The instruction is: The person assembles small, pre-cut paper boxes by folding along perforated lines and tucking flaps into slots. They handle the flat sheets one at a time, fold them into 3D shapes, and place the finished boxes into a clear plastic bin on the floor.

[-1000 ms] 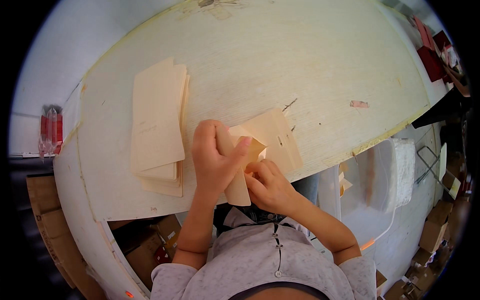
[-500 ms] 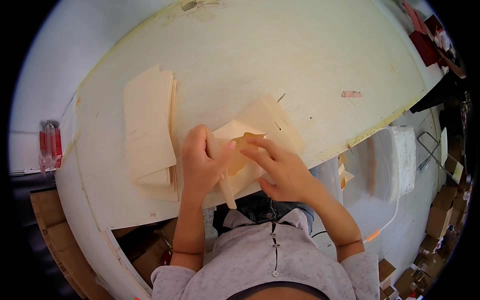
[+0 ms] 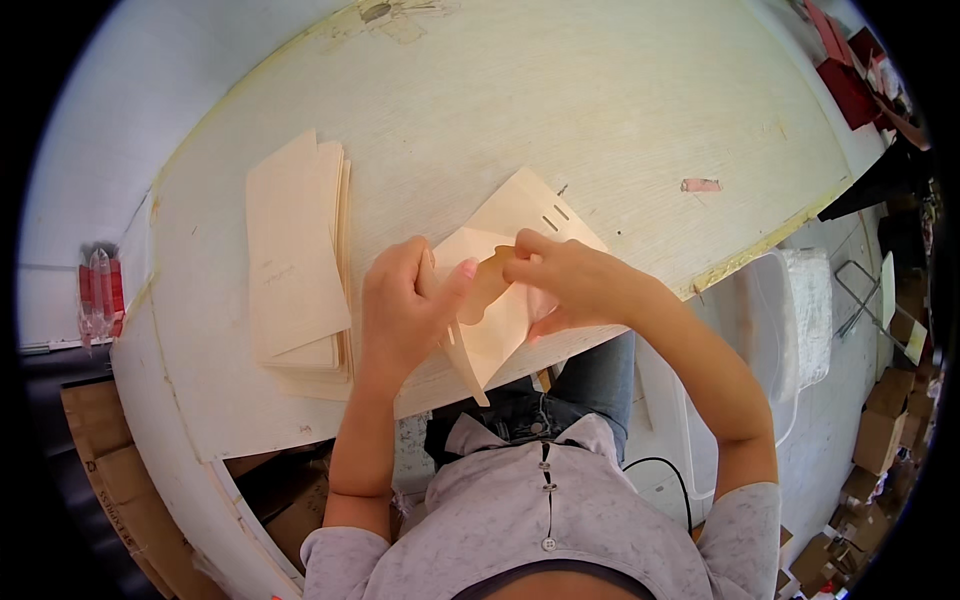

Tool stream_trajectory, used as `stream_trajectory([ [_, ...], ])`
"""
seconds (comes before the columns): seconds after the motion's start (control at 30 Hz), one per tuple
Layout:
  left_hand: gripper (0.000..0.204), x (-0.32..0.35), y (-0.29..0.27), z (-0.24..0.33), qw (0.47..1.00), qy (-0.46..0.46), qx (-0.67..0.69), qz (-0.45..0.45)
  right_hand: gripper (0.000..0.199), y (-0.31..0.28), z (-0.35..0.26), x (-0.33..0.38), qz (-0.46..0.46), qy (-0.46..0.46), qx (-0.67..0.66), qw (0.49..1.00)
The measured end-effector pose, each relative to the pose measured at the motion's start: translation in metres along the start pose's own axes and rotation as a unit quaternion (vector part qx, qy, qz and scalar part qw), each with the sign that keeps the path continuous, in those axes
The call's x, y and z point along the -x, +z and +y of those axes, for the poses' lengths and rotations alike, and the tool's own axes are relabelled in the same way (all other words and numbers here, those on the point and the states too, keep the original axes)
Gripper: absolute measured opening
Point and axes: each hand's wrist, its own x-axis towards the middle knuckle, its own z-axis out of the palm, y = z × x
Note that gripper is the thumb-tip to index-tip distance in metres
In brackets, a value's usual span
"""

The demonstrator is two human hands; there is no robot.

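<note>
A cream cardboard box, partly unfolded, stands tilted at the table's front edge. Its back flap has narrow slits and points away from me. A tan inner edge with a wavy outline shows in its mouth. My left hand is closed around the left wall, the thumb over the rim. On the other side, my right hand pinches the right wall between bent fingers and thumb. Several flat cream box blanks lie stacked left of my left hand.
The pale table has a worn, yellowed edge. A pink scrap lies at its right. Beyond the right edge stands a translucent plastic bin. Brown cartons fill the far right, and flattened cardboard leans at the lower left.
The box's mouth has spread wider and more of its slit flap shows. My right hand has closed on the right wall, and that elbow has swung outward. The stacked blanks stay put.
</note>
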Motion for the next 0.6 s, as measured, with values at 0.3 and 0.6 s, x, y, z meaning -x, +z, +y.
stream_trajectory([
  [0.3, 0.049, -0.012, -0.002, 0.020, 0.997, 0.067, -0.036, -0.014, 0.036, -0.009, 0.009, -0.013, -0.073, -0.045, -0.018, 0.996],
  [0.6, 0.052, -0.043, -0.022, 0.027, 0.990, 0.082, 0.006, -0.111, 0.047, -0.004, -0.017, -0.027, -0.195, -0.021, 0.005, 0.981],
])
